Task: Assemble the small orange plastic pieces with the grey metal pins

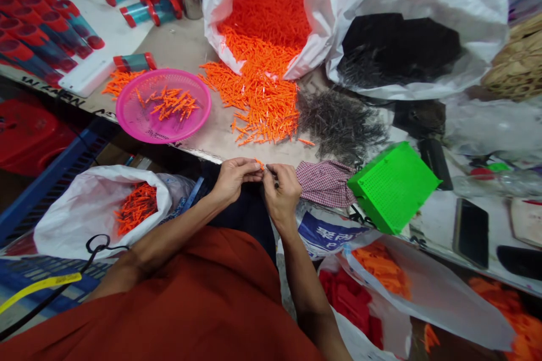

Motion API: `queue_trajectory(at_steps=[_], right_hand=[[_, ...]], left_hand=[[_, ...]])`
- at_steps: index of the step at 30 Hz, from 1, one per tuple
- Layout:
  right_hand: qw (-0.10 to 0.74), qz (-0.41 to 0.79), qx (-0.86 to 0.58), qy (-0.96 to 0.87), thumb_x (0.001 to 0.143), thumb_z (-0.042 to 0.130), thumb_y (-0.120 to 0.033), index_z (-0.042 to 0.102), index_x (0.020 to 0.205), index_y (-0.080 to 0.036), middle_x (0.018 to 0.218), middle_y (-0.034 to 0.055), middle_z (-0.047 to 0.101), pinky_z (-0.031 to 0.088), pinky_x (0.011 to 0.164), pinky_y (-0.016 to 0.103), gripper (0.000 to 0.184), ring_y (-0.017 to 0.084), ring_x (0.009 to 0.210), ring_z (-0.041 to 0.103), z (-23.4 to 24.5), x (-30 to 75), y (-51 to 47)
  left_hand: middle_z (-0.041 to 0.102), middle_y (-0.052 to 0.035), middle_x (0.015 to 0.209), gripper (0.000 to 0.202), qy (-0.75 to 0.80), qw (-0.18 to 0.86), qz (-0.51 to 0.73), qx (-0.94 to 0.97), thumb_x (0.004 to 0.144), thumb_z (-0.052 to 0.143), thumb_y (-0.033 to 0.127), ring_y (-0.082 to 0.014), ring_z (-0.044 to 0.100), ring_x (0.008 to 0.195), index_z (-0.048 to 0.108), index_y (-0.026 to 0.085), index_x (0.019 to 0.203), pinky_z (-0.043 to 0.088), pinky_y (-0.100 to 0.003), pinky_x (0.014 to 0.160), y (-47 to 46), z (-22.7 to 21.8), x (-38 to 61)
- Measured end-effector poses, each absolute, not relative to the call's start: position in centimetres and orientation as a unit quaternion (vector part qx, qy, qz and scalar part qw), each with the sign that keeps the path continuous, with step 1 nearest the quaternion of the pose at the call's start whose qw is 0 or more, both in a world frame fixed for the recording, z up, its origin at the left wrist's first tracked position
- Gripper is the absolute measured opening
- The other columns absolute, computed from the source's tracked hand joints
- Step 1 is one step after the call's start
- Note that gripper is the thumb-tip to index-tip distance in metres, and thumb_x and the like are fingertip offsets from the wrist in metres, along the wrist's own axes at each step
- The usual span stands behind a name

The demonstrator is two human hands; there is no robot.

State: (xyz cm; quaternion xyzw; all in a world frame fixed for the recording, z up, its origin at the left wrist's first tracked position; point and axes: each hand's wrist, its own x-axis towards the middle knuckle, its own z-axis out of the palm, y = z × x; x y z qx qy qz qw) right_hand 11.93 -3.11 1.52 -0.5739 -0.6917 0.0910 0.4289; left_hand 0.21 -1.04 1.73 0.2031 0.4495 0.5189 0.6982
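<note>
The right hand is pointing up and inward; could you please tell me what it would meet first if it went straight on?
Probably the small orange piece pinched in the left hand, just ahead of the right hand, though depth is hard to judge.

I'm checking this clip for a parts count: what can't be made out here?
All in the head view:
- Orange piece between the hands: partly hidden by the fingers of the left hand.
- Dark piece: too small, and partly hidden by the fingers of the right hand.
- Black heap: too dark to tell its pieces apart.
- Red pieces: partly hidden by a white bag, cut off by the lower edge.
</note>
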Motion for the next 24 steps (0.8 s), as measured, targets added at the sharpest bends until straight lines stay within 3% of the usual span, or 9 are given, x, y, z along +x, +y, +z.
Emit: queue_trajectory(at_steps=[11, 24], right_hand=[[0.421, 0.03, -0.579, -0.698, 0.085, 0.049, -0.018, 0.06, 0.083, -0.02, 0.076, 0.0052, 0.061, 0.044, 0.072, 0.034, 0.012, 0.02, 0.077, 0.053, 0.95, 11.44, -3.41], [0.444, 0.18, -0.6, -0.64, 0.081, 0.056, -0.024, 0.061, 0.075, -0.02, 0.073, 0.001, 0.063, 0.044, 0.063, 0.027, 0.008, 0.015, 0.068, 0.057, 1.57, 12.03, -3.3]], left_hand=[[0.064, 0.0001, 0.058, 0.02, 0.443, 0.682, 0.542, 0.212, 0.053, 0.077, 0.025, -0.0103, 0.061, 0.055, 0.065, 0.012, 0.063, 0.051, -0.024, 0.059, -1.45, 1.46, 0.65], [0.063, 0.001, 0.057, 0.018, 0.45, 0.663, 0.55, 0.236, 0.056, 0.075, 0.026, -0.0087, 0.058, 0.054, 0.065, 0.012, 0.063, 0.05, -0.022, 0.057, -1.56, 1.33, 0.78]])
